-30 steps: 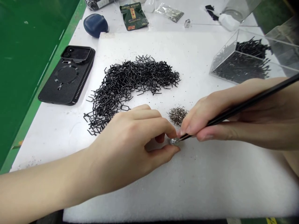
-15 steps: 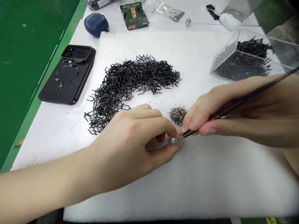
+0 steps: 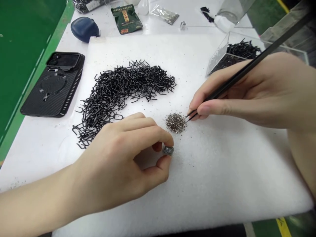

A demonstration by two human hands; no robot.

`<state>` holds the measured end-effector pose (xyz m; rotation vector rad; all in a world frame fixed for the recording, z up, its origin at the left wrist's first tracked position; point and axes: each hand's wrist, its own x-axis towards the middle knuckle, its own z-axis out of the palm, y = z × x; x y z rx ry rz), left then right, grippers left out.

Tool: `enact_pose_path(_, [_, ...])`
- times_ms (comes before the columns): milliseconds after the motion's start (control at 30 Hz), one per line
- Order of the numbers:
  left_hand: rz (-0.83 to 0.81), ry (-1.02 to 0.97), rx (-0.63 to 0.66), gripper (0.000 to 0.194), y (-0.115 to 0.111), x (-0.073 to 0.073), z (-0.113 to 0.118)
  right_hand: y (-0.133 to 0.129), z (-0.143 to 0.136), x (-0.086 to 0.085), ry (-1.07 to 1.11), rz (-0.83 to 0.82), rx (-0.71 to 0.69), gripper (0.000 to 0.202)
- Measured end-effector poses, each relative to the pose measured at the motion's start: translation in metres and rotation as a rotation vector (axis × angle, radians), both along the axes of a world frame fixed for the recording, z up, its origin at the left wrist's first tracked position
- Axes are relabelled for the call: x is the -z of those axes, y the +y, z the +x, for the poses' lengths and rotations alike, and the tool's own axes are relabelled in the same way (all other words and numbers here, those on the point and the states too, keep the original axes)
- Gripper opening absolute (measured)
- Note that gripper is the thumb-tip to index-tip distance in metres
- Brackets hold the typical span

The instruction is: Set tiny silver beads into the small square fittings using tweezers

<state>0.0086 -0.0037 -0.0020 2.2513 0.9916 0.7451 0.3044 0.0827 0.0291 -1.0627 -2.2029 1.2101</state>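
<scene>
Between the thumb and index finger of my left hand (image 3: 123,161) is a small silvery metal block (image 3: 169,150), pinched just above the white foam sheet (image 3: 222,177). My right hand (image 3: 247,92) grips dark tweezers (image 3: 237,77) like a pen. The two tweezer tips are slightly apart and reach the right edge of a small heap of tiny shiny metal pieces (image 3: 175,123). A curved pile of bent black wire-like pieces (image 3: 123,82) lies behind my left hand, which covers part of its near end.
A black phone (image 3: 54,84) lies at the left, near the table edge. Behind are a blue rounded object (image 3: 84,29), a green packet (image 3: 126,19), a clear bag (image 3: 163,14) and another small metal block (image 3: 182,25). A clear box (image 3: 217,54) of black pieces stands behind my right hand.
The tweezers in my right hand have moved from the metal block to the heap of tiny pieces. My left hand still holds the block, now turned somewhat. The whole view has shifted.
</scene>
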Motion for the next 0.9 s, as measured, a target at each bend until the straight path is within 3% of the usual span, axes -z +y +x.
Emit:
enact_pose_path(200, [-0.009, -0.004, -0.005, 0.016, 0.000, 0.001, 0.000, -0.003, 0.000, 0.000, -0.013, 0.058, 0.001, 0.016])
enact_pose_path(567, [-0.040, 0.037, 0.001, 0.018, 0.001, -0.007, 0.003, -0.003, 0.003, 0.004, 0.009, 0.014, -0.007, 0.019])
enact_pose_path(700, [-0.038, 0.030, 0.000, 0.016, 0.000, -0.007, 0.002, -0.004, 0.005, 0.007, 0.092, 0.006, 0.014, 0.025])
enact_pose_path(900, [-0.030, -0.012, -0.005, 0.014, 0.000, -0.006, 0.001, -0.016, -0.007, 0.010, 0.283, -0.091, -0.023, 0.010])
